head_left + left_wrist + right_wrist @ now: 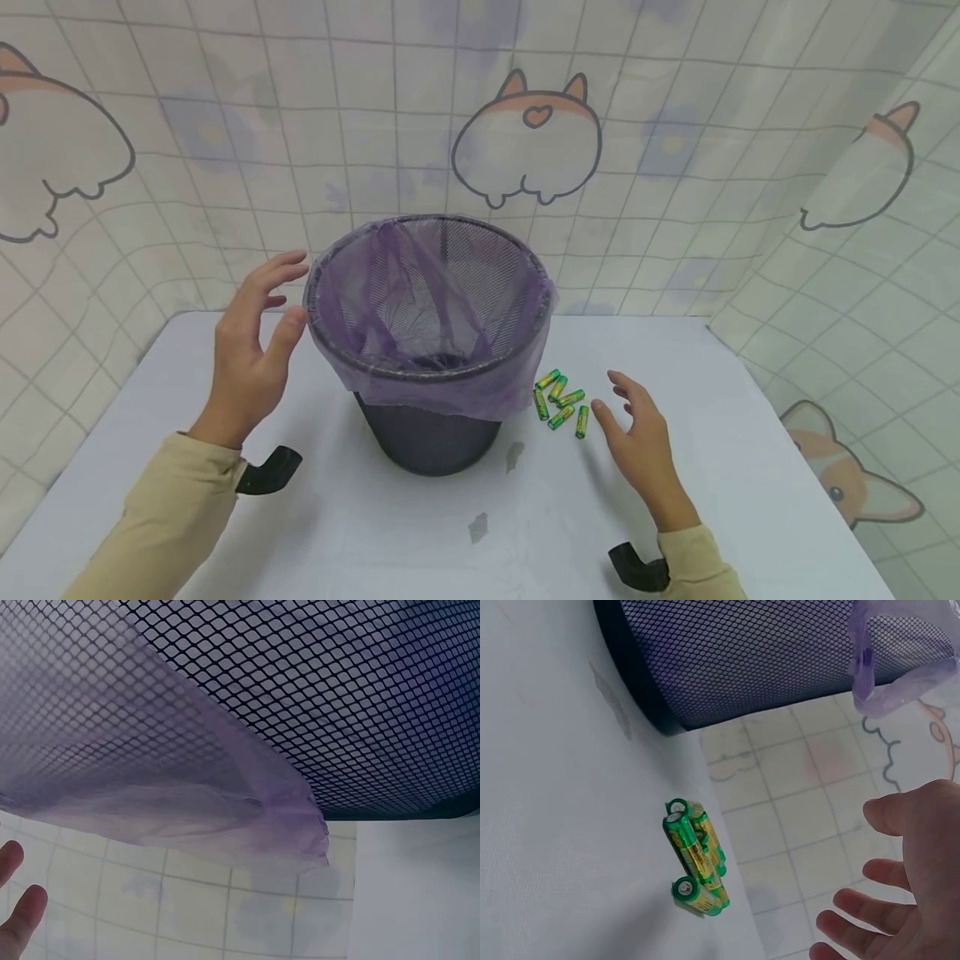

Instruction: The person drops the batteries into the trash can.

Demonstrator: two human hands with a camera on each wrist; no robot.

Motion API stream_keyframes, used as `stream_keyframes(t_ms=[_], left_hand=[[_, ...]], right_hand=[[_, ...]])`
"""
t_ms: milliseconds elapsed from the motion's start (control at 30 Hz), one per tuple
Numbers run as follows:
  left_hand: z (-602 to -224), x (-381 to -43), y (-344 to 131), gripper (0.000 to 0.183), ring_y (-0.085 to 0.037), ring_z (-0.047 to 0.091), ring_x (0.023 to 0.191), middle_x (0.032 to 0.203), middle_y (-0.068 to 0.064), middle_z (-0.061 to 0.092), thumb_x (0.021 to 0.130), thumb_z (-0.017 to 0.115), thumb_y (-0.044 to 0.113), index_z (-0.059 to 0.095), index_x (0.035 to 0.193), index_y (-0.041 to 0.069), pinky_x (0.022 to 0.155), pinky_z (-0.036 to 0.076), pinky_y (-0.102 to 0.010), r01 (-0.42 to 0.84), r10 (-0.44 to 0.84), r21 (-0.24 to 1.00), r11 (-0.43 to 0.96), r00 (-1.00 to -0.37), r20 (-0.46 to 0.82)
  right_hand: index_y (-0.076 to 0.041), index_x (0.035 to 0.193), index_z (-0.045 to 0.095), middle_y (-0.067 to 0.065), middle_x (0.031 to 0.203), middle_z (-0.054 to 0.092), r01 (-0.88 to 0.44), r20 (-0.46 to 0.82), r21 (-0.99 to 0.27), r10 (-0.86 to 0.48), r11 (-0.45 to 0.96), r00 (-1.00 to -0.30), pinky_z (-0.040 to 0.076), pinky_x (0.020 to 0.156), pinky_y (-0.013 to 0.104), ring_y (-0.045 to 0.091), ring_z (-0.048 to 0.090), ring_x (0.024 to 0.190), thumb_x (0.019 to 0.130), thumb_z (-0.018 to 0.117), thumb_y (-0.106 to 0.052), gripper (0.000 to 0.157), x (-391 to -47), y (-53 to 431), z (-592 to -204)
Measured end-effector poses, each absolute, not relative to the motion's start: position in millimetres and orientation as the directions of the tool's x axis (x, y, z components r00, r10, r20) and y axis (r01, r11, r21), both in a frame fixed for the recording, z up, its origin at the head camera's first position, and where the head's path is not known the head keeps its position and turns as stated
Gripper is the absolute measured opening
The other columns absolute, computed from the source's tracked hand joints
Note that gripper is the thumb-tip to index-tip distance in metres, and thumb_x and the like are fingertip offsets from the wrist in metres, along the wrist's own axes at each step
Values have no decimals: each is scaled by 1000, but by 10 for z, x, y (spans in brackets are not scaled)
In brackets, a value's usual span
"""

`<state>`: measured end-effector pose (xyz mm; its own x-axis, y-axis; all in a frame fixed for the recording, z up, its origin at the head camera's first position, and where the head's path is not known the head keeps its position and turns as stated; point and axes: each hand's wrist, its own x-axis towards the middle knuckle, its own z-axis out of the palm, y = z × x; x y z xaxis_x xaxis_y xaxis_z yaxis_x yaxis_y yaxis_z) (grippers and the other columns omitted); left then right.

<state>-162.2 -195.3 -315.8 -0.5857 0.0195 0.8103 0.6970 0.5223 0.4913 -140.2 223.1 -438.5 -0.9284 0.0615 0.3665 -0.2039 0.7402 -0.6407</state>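
Green-and-yellow batteries (pixel 571 398) scattered on a white table (pixel 375 542), just beside a black mesh bin (pixel 435 446) lined with a sheer purple bag (pixel 450 402), nothing gripped, left hand (pixel 251 358) held wide by the bin, right hand (pixel 641 442) likewise near the batteries

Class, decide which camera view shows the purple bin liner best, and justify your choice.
The head view: it shows the purple liner inside the bin and hanging over outside. The left wrist view shows only part, close up; the right wrist view, just a cropped piece.
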Motion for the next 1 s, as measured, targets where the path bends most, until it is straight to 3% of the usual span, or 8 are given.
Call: stream_keyframes(t_ms=[267, 600, 833, 1000], left_hand=[[-3154, -1617, -1908, 39, -17, 49, 130, 138, -12, 56, 96, 50, 21, 57, 128, -1, 96, 40, -20, 705, 24, 508, 495, -596, 803], [-3164, -1655, -1873, 37, -19, 50, 129, 139, -10, 56, 96, 51, 17, 57, 127, -1, 95, 42, -21, 723, 43, 541, 429, -615, 787], [-3237, -1643, -1856, 34, -17, 44, 135, 144, -7, 50, 98, 49, 12, 55, 131, 3, 97, 38, -24, 676, 39, 650, 347, -703, 710], [-3225, -1610, -1825, 34, -18, 39, 138, 148, -10, 43, 98, 45, 6, 49, 131, -3, 98, 39, -21, 655, 65, 726, 211, -750, 658]], right_hand=[[-3, 139, 45, 18, 141, 50, -178, 339, -669, 83, 722, -937, 45, 102, 54, 35, 51, 126, 96, 59, -24, 49, -1362, 2224, -4433], [-4, 137, 48, 17, 136, 55, -155, 311, -686, 94, 711, -946, 53, 89, 50, 35, 58, 118, 95, 61, -23, 47, -1398, 2253, -4511], [-6, 138, 46, 17, 136, 54, -74, 225, -673, 109, 736, -968, 53, 90, 48, 33, 59, 116, 96, 59, -27, 48, -1408, 2262, -4557], [-7, 137, 47, 16, 136, 55, -52, 203, -673, 117, 738, -972, 53, 89, 47, 32, 60, 114, 96, 60, -26, 47, -1419, 2275, -4600]])
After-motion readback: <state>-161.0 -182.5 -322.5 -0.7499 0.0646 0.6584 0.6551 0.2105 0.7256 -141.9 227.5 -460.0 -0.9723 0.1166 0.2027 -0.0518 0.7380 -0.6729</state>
